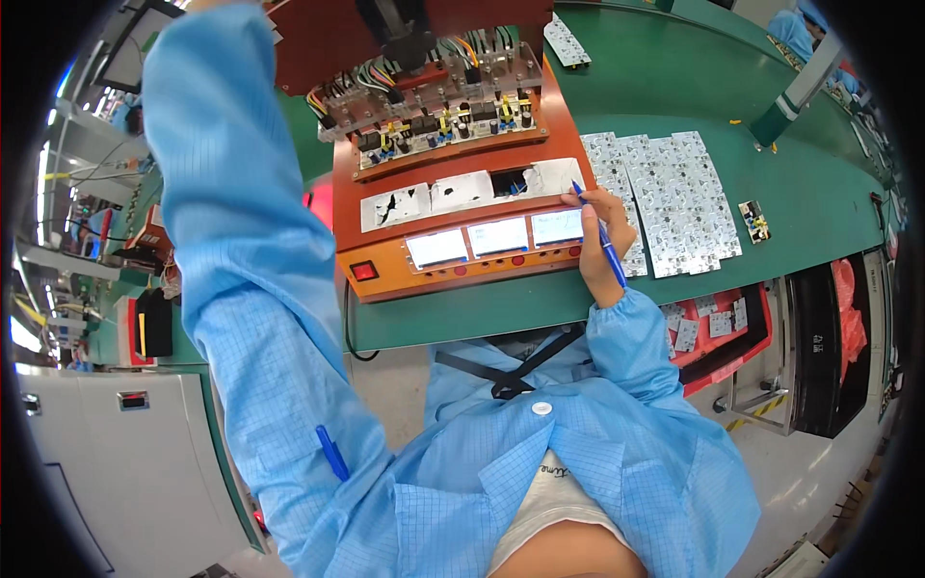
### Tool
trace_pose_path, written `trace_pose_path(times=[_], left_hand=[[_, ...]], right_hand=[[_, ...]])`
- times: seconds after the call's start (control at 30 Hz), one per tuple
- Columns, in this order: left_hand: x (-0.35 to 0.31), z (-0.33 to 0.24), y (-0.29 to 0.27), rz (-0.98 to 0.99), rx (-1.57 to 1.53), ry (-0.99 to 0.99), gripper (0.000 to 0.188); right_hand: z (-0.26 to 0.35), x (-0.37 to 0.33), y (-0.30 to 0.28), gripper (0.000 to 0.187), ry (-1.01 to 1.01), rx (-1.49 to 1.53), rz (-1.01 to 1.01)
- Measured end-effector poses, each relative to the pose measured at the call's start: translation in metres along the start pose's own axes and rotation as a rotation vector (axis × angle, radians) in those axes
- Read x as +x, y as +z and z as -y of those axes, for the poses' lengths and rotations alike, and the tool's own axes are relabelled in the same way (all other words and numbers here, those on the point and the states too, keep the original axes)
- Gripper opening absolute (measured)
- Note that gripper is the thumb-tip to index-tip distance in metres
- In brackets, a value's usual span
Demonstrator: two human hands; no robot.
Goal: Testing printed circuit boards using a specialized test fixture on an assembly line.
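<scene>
My right hand (607, 236) is closed around a blue pen (611, 254) at the front right corner of an orange-red test fixture (424, 277). Its fingers are beside the rightmost of three lit screens (557, 226). My left arm reaches up past the fixture's left side. Only a sliver of my left hand (207, 4) shows at the top edge, its fingers out of sight. Circuit boards (448, 132) with yellow and black components sit in a row on the fixture, below a clear plate (361, 116) with wired connectors. Torn white paper (462, 190) lies across the fixture's top.
Sheets of white circuit boards (679, 207) lie on the green table (771, 183) right of the fixture, near a small loose board (754, 222). Below the table edge, a red bin (723, 352) holds several boards. A black bin (819, 347) stands farther right. A cable (349, 332) hangs at the fixture's left.
</scene>
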State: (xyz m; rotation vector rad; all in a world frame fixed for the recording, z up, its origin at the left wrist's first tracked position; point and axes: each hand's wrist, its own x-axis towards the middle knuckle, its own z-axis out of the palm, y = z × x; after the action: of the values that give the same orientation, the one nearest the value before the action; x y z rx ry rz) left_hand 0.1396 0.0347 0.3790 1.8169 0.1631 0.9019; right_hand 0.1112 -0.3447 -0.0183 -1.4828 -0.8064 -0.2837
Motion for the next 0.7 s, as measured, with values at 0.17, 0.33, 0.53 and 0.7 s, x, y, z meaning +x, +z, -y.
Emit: trace_pose_path(times=[0.17,0.33,0.53,0.7], left_hand=[[-0.026,0.042,-0.013,0.267,0.659,0.547,0.028],[-0.211,0.034,-0.009,-0.808,0.223,0.606,0.018],[-0.302,0.193,-0.007,-0.549,0.456,-0.097,0.023],[-0.321,0.208,0.028,-0.253,0.143,-0.247,0.045]], right_hand=[[0.002,0.008,-0.004,0.017,-0.064,-0.163,0.025],[0.023,0.025,-0.003,0.024,0.011,-0.179,0.023],[0.006,0.089,0.008,0.021,-0.063,-0.207,0.087],[-0.028,0.108,0.036,0.021,-0.197,-0.282,0.227]])
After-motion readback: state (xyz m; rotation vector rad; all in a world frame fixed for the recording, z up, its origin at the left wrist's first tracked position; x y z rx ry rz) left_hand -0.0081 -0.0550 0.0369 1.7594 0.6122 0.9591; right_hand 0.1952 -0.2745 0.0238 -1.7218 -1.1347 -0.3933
